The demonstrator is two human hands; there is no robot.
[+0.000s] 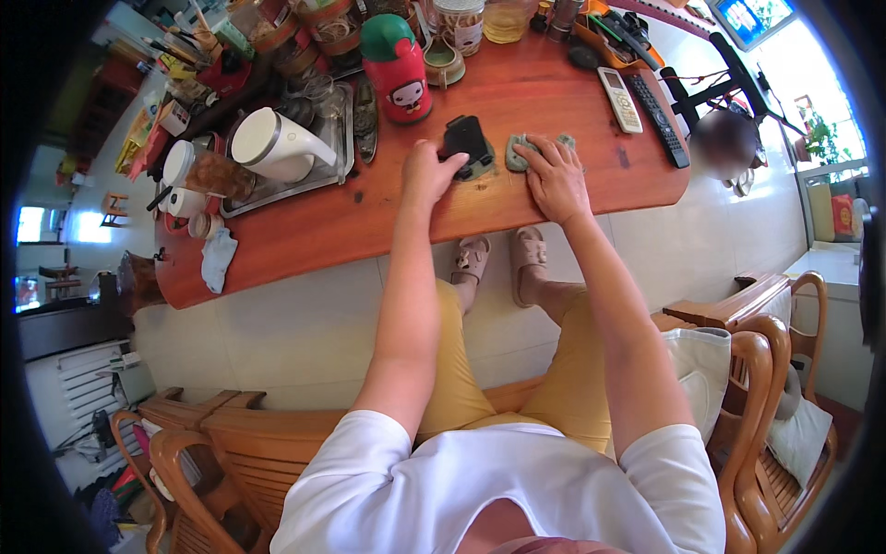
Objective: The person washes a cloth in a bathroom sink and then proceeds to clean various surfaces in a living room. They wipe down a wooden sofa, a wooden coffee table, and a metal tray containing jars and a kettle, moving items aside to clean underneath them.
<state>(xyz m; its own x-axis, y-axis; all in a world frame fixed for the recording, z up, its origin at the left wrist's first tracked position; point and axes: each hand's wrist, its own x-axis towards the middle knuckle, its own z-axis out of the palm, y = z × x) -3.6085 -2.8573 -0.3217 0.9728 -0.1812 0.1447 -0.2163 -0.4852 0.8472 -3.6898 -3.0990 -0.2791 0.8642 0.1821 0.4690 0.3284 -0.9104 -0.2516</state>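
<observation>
My left hand point(427, 172) grips the left edge of a small black plastic stand point(468, 138), perhaps a phone holder. A greenish flat piece point(486, 168) shows beneath the stand; what it is I cannot tell. Over to the right, my right hand point(556, 176) presses on a folded grey-green cloth point(518, 154), with the fingers spread across it. Part of the cloth shows past the fingertips. Both hands rest near the front edge of the reddish wooden table point(311, 239).
Behind the left hand stands a red bottle with a green lid point(396, 76). A metal tray point(266, 197) bears a white electric kettle point(277, 145). Two remote controls, one white point(619, 100) and one black point(657, 121), lie at right. A pale blue cloth point(219, 260) hangs over the front edge.
</observation>
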